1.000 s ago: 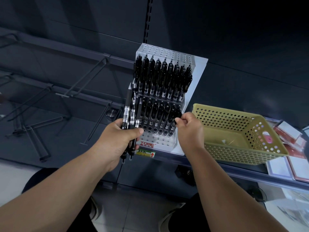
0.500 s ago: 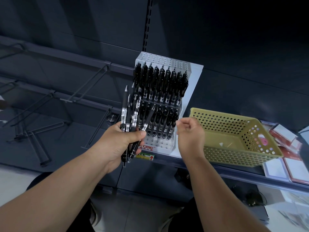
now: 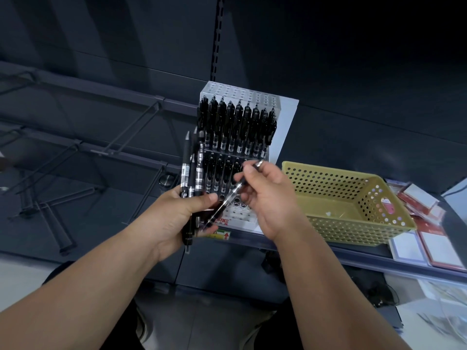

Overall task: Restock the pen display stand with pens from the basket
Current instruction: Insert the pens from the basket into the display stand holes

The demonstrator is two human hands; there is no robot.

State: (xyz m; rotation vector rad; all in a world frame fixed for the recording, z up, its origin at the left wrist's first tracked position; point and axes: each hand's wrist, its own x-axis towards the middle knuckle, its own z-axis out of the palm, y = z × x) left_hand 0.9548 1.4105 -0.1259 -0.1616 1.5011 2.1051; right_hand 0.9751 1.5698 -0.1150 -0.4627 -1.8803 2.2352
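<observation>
The left hand (image 3: 174,218) is clutching a bundle of pens (image 3: 191,173), its grip curling round them. Just right of it, the right hand (image 3: 270,198) is pinching one slanted pen (image 3: 228,198) in its grip. The stand (image 3: 284,127) is standing behind both grips; the basket (image 3: 341,228) is sitting right of them.

The upper tier of the white perforated plastic pen display stand (image 3: 240,90) is packed with upright black pens (image 3: 237,127), and the bundle of black pens (image 3: 192,173) in the left hand (image 3: 171,218) covers its left edge. Low in front, bare holes (image 3: 237,205) show between the hands, partly crossed by the single black pen (image 3: 231,197) in the right hand (image 3: 267,198). A yellow perforated plastic basket (image 3: 353,223) stands open-topped just to the right.
</observation>
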